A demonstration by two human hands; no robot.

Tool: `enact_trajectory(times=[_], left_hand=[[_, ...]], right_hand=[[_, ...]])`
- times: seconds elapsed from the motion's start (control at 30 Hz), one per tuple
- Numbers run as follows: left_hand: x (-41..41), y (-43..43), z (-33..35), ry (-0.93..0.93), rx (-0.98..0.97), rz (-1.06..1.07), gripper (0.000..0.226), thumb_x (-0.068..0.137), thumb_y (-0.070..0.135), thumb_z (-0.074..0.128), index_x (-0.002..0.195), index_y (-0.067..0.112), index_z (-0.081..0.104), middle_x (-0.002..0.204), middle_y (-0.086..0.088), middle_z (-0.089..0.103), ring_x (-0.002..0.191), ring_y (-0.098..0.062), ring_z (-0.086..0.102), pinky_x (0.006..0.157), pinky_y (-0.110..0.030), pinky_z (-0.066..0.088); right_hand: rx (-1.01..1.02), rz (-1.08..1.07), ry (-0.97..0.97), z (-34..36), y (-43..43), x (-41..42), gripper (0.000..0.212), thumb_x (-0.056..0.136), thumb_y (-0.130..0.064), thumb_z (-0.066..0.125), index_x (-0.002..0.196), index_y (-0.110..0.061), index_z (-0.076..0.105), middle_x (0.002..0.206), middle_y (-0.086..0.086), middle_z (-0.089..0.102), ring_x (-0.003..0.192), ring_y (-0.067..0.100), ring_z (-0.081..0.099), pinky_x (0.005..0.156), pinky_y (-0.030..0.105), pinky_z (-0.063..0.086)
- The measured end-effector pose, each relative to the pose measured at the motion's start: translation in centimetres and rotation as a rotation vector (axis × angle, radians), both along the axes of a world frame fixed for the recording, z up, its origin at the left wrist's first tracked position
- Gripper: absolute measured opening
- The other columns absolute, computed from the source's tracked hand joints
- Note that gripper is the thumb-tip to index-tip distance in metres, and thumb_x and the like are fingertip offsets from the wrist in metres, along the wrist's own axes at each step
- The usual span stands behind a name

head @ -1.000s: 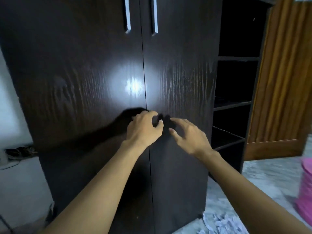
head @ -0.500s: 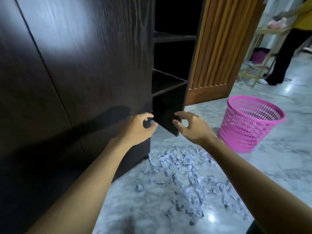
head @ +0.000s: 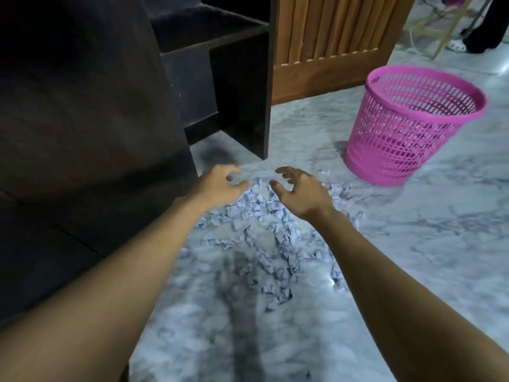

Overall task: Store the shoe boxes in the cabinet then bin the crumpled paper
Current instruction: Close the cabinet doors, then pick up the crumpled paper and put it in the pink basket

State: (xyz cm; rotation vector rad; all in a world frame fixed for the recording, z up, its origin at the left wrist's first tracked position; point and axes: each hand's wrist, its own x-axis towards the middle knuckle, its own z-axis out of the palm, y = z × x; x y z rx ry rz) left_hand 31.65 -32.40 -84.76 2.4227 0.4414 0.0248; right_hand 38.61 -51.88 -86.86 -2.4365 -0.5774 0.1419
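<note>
Several pieces of crumpled white paper (head: 256,232) lie scattered on the marble floor in front of the dark cabinet (head: 88,111). My left hand (head: 220,186) and my right hand (head: 300,191) hover side by side over the far end of the pile, fingers loosely curled, holding nothing. A pink mesh bin (head: 407,125) stands upright on the floor to the right of the paper. The cabinet doors on the left are closed. No shoe boxes are in view.
The cabinet's open shelf section (head: 220,78) has a side panel reaching the floor just beyond my hands. A wooden slatted door (head: 330,42) stands behind it. Another person's legs (head: 484,31) are at the far top right.
The view has swung down from the closed cabinet doors to the floor. Both hands left the doors and now hang above the paper pile, with the pink bin nearer.
</note>
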Motion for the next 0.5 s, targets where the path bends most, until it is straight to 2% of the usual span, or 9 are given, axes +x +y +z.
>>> enact_trajectory(times=[0.07,0.13,0.2,0.3,0.43,0.5], left_hand=[[-0.3,0.1,-3.1,0.015,-0.01,0.002,0.035,0.085,0.044,0.068,0.115,0.025,0.068,0.113,0.004,0.063,0.096,-0.011,0.058,0.071,-0.02,0.04],[-0.8,0.6,-6.0,0.026,-0.012,-0.002,0.043,0.082,0.051,0.068,0.117,0.026,0.067,0.114,0.005,0.064,0.099,-0.012,0.06,0.077,-0.022,0.044],[-1.5,1.4,-8.8,0.029,-0.029,0.007,0.05,0.076,0.059,0.066,0.115,0.028,0.068,0.114,0.006,0.066,0.102,-0.014,0.063,0.084,-0.029,0.052],[-3.2,1.9,-12.0,0.06,-0.046,0.026,0.058,0.071,0.067,0.062,0.115,0.029,0.066,0.115,0.007,0.065,0.109,-0.015,0.062,0.092,-0.035,0.052],[-5.4,2.9,-17.2,0.119,-0.078,0.034,0.051,0.082,0.055,0.066,0.125,0.028,0.06,0.127,0.0,0.058,0.121,-0.02,0.054,0.094,-0.031,0.046],[-6.5,2.9,-19.5,0.095,-0.016,0.047,0.058,0.082,0.057,0.065,0.132,0.028,0.056,0.136,-0.002,0.053,0.129,-0.021,0.047,0.099,-0.033,0.044]], right_hand=[[0.018,-0.026,0.024,-2.8,0.5,-0.8,0.045,0.094,-0.052,0.053,0.134,-0.031,0.055,0.132,-0.002,0.061,0.117,0.019,0.06,0.093,0.038,0.05],[0.024,-0.05,0.037,-5.7,1.1,-1.9,0.045,0.094,-0.051,0.053,0.134,-0.031,0.055,0.134,-0.004,0.06,0.118,0.017,0.059,0.092,0.035,0.05],[0.017,-0.07,0.073,-8.7,1.9,-3.3,0.046,0.094,-0.052,0.052,0.135,-0.031,0.054,0.134,-0.003,0.059,0.118,0.017,0.059,0.093,0.036,0.05],[-0.001,-0.106,0.128,-12.6,2.2,-5.6,0.048,0.094,-0.056,0.05,0.136,-0.033,0.051,0.138,-0.003,0.057,0.122,0.019,0.057,0.095,0.039,0.049],[-0.074,-0.159,0.131,-18.1,1.9,-9.8,0.051,0.093,-0.056,0.052,0.138,-0.032,0.051,0.144,0.0,0.05,0.127,0.023,0.053,0.096,0.038,0.048],[-0.134,-0.256,0.024,-20.6,1.4,-11.9,0.056,0.089,-0.059,0.054,0.134,-0.026,0.056,0.14,0.006,0.054,0.125,0.028,0.054,0.1,0.041,0.047]])
